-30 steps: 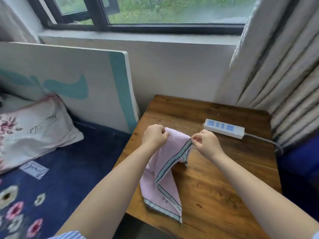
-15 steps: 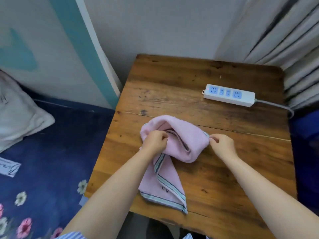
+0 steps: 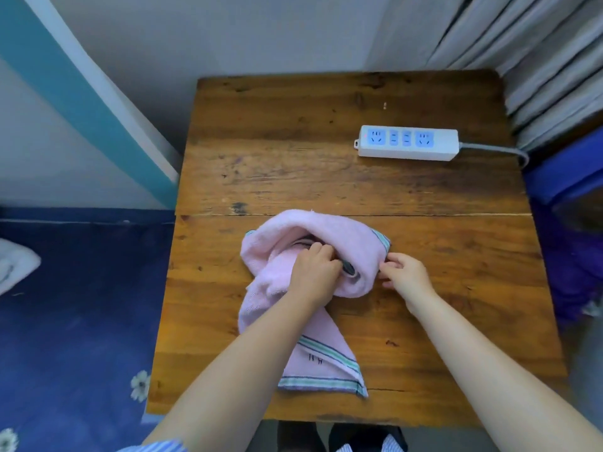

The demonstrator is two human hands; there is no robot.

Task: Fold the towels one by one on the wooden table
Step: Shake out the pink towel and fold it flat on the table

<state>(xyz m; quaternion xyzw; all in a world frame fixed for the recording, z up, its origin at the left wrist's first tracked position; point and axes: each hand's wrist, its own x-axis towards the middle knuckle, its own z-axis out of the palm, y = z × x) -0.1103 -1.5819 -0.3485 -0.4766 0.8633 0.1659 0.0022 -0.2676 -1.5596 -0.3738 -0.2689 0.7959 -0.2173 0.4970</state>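
A pink towel (image 3: pixel 329 233) with green and dark striped borders lies bunched on the wooden table (image 3: pixel 293 158). Its far part arches over in a loose roll and its near end trails flat toward the front edge. My left hand (image 3: pixel 313 272) sits in the middle of the bunch with its fingers curled around a striped edge. My right hand (image 3: pixel 403 272) pinches the towel's right side just beside the roll. Only this one towel is in view.
A white power strip (image 3: pixel 408 143) with blue sockets lies at the table's back right, its grey cable (image 3: pixel 496 150) running off the right edge. Grey curtains (image 3: pixel 538 44) hang at the right. A white and teal board (image 3: pixel 65 93) leans at the left above a blue floral cover (image 3: pixel 71 305).
Both hands have lowered the towel from the air onto the table, where it now lies bunched. The view has tilted down, so the window and pillow are gone.
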